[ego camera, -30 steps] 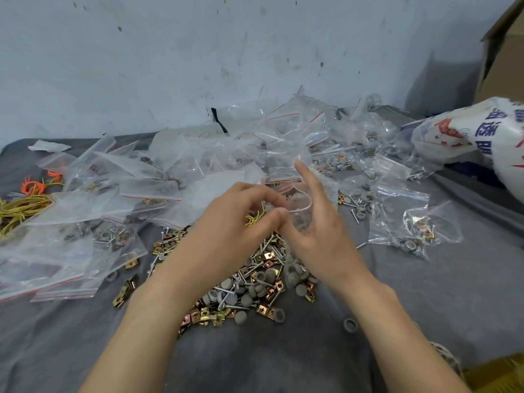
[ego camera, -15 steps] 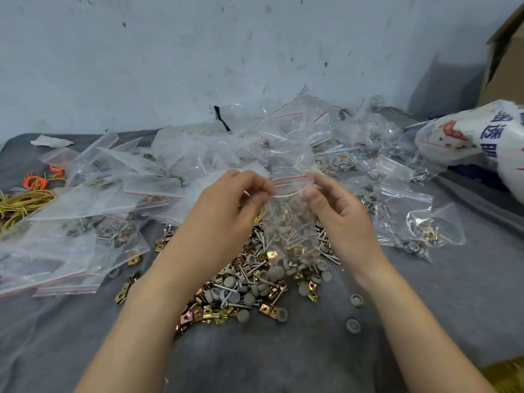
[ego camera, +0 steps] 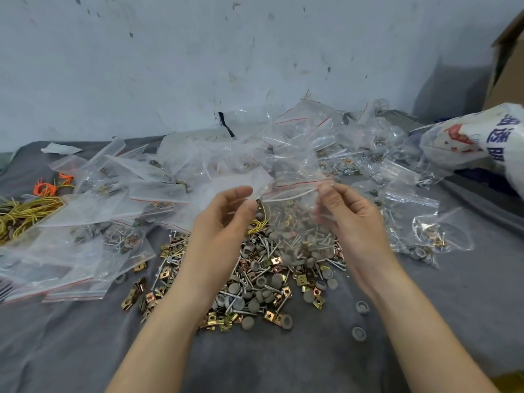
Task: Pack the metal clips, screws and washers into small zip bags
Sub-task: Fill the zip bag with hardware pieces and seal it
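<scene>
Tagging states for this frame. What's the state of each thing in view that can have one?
Clear plastic zip bag with red line: held up by its top edge, stretched taut; seal unclear.
Left hand: pinches its left top corner.
Right hand: pinches its right top corner.
Pile of brass clips, screws and grey washers: loose, unpacked, on grey cloth.
Clear bag at right: holds hardware, lying on the cloth.

We see a clear zip bag [ego camera: 293, 214] with a red stripe at its mouth, hanging upright just above the hardware pile [ego camera: 255, 282] — brass clips, screws and grey washers heaped loose — with filled bags [ego camera: 422, 236] right of the pile.
</scene>
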`<state>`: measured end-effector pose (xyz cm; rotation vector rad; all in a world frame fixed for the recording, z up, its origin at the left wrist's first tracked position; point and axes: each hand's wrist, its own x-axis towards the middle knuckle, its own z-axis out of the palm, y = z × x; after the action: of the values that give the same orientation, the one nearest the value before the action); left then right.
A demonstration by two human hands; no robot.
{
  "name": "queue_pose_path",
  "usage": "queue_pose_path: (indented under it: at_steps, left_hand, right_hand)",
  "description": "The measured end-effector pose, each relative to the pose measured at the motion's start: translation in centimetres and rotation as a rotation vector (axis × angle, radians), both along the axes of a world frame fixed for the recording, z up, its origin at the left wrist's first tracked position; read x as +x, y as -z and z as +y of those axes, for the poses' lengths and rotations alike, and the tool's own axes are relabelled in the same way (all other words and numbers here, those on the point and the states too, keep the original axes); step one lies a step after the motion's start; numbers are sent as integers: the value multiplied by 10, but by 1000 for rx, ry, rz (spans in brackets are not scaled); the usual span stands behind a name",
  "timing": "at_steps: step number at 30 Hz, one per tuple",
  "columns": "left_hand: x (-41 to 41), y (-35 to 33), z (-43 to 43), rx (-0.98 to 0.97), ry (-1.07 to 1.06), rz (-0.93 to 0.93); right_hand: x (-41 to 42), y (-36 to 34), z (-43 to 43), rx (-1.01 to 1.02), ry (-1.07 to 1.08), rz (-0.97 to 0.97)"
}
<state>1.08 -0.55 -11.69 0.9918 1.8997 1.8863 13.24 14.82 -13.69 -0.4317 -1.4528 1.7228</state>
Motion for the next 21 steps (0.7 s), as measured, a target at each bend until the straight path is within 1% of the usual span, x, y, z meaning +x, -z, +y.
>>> queue_pose_path:
  at_steps: [5, 12, 21]
  left_hand:
    - [2, 10, 8, -40, 35, -15]
    - [5, 12, 15, 41, -21, 52]
    - [11, 8, 18, 62, -47, 117]
  right_hand:
    - [1, -1, -1, 5, -1, 20]
    - [3, -2, 2, 6, 8, 16]
    - [3, -2, 3, -27, 17, 21]
